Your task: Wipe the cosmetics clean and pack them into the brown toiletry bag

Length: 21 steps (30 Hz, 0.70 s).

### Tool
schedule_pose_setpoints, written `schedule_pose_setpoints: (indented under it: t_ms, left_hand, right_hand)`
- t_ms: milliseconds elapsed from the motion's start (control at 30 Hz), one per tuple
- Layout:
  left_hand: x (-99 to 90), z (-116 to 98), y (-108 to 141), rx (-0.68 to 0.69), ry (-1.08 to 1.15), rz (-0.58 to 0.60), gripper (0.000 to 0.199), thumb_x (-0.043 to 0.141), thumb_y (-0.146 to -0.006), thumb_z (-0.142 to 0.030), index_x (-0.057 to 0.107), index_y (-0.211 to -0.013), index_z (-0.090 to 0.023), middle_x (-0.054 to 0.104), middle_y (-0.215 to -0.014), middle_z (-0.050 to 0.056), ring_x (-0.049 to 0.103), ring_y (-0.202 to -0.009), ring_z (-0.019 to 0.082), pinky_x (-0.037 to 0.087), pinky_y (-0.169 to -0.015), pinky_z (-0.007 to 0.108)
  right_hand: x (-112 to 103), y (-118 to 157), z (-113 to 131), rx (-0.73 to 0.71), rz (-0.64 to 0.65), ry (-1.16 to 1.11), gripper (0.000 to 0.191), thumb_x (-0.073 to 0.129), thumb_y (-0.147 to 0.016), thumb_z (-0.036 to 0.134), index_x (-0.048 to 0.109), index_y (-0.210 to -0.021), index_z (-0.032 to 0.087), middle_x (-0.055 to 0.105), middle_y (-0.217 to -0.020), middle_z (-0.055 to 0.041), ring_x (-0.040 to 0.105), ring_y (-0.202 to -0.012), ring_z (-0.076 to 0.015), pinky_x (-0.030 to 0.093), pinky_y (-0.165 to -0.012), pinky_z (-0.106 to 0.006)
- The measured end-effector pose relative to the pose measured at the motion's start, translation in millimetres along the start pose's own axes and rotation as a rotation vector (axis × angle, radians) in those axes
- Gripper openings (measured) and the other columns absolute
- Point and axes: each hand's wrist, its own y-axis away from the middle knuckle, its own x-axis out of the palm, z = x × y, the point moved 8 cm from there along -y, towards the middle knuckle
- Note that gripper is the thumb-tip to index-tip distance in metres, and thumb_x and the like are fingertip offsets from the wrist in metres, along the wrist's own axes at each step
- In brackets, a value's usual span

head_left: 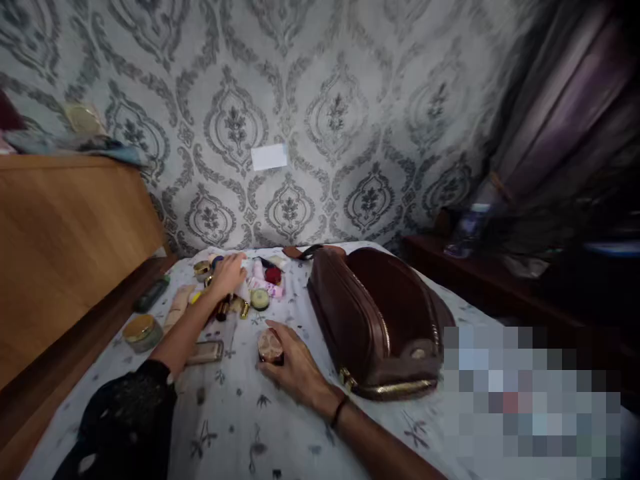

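My right hand (295, 370) is closed around a small round jar (271, 347) with a patterned pinkish lid, thumb on the near side and fingers on the far side. Farther back on the left, my left hand (229, 275) is over a cluster of cosmetics, a finger stretched out and the other fingertips partly hidden. Close to it are a gold-lidded pot (202, 269), a red item (273, 275), a pink tube (270, 289), a round pale-green-topped container (259, 299) and a small gold piece (244, 309). A brown zippered bag (370, 320) stands right of my right hand.
A larger gold-lidded jar (142, 332), a flat beige case (205, 352) and a dark green item (151, 294) lie on the patterned white sheet (240, 427) at left. A wooden panel (75, 247) borders the left side. At right, a bottle (467, 230) stands on a dark ledge.
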Motion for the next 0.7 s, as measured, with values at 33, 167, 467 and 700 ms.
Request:
schedule_pose_setpoints:
  t_ms: [33,167,467,700]
  left_hand:
    - [5.9,-20.7,-10.0,0.054,0.009,0.005,0.05,0.039,-0.093,-0.023,0.045,-0.141,-0.012,0.055,-0.138,0.019,0.047,-0.13,0.033,0.04,-0.107,0.05]
    - [36.4,-87.2,-44.7,0.205,0.018,0.069,0.06,0.053,-0.089,-0.028,0.039,-0.147,-0.034,0.038,-0.158,0.004,0.029,-0.145,0.031,0.031,-0.115,0.054]
    - [87.2,-67.9,-99.1,-0.114,-0.077,0.301,0.043,0.059,-0.09,-0.027,0.059,-0.133,-0.024,0.055,-0.142,0.014,0.047,-0.132,0.04,0.035,-0.103,0.073]
    - [82.2,-14.3,-102.6,-0.254,-0.051,0.449,0.047,0.078,-0.072,-0.021,0.068,-0.117,-0.015,0.065,-0.124,0.025,0.058,-0.117,0.052,0.045,-0.085,0.076]
  right_hand:
    - [-0.8,-0.4,-1.0,-0.006,-0.007,-0.002,0.078,0.075,-0.068,0.012,0.049,-0.142,0.011,0.057,-0.138,-0.0151,0.051,-0.13,-0.0286,0.038,-0.113,-0.042]
    - [-2.3,-1.1,-4.5,-0.027,-0.028,-0.009,0.077,0.075,-0.068,0.013,0.05,-0.141,0.014,0.057,-0.138,-0.0138,0.051,-0.13,-0.0283,0.038,-0.114,-0.043]
    - [-0.1,1.2,-10.8,-0.069,-0.043,-0.023,0.073,0.07,-0.068,0.007,0.053,-0.138,0.013,0.061,-0.131,-0.0126,0.055,-0.123,-0.0265,0.043,-0.109,-0.04]
    - [-3.5,2.9,-4.9,-0.055,-0.022,-0.024,0.073,0.073,-0.066,0.006,0.055,-0.137,0.012,0.062,-0.131,-0.0136,0.055,-0.123,-0.0271,0.042,-0.109,-0.04]
